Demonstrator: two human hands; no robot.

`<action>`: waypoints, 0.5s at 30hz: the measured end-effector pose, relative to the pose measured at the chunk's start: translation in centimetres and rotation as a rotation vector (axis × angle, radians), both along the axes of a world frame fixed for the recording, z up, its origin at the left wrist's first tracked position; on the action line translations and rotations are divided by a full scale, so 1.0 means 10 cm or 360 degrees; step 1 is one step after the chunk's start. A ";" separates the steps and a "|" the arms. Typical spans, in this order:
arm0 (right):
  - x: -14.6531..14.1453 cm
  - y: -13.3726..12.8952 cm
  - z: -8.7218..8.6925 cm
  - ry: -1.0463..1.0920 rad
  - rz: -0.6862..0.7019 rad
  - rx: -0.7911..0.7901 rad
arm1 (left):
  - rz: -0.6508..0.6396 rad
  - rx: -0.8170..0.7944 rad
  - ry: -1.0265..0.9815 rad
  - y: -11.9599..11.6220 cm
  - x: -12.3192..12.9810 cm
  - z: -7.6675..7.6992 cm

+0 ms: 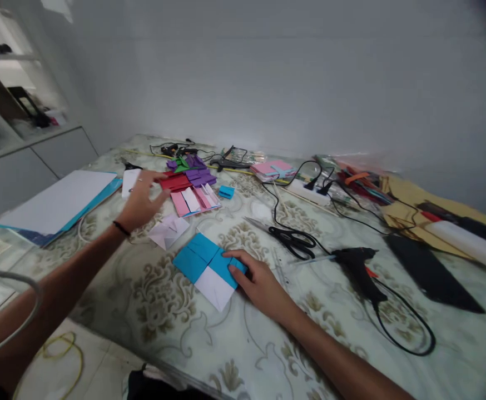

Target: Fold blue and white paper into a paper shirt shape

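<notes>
Blue-and-white folded paper (203, 261) flat on worktop (209, 350), near side; right hand (263, 282) part-curled, thumb and fingers on its right part, pinch or mere rest cannot be told. Scissors (288, 236) beyond, to the right. Left hand (140, 201) farther off, loosely open, nothing held, fingertips near red folded paper (177, 182).

Holds the left hand (140, 203) ahead and to the left of the right hand (263, 280), with fingers pointing rightward and the left thumb (159, 201) set apart below them, leaving a clear gap. Wears a black band (121, 228) round the left wrist. Extends a bare left forearm (68, 282) from behind that hand, at the near left. Rests the right hand lower and nearer the body, back upward, with index finger and thumb leftward, slightly bent. Angles a bare right forearm (330, 340) from its near right.
</notes>
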State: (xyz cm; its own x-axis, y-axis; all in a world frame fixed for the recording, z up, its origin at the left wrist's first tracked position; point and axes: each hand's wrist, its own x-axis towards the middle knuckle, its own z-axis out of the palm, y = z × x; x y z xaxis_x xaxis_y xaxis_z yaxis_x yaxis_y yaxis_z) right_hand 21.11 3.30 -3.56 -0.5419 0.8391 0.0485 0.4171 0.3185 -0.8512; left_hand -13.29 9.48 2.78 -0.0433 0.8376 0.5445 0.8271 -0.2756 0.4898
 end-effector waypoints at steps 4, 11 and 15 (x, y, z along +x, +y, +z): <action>0.00 0.00 -0.01 0.0012 0.0021 0.0052 | 0.0577 -0.0225 -0.0048 -0.19 -1.02 0.21; -0.01 0.00 -0.02 -0.0010 0.0040 0.0091 | 0.0752 -0.0570 -0.0006 -1.07 -1.86 0.35; -0.02 -0.01 -0.02 -0.0019 0.0041 0.0098 | 0.0733 -0.0418 0.0032 -1.26 -1.84 0.30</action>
State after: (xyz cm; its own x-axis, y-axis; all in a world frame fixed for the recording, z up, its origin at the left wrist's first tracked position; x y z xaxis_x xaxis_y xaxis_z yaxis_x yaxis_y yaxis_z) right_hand 20.96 3.22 -3.78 -0.5641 0.8205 0.0928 0.4182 0.3808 -0.8247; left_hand -31.71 -3.12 5.81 -0.4310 0.8424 0.3235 0.8433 0.2484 0.4766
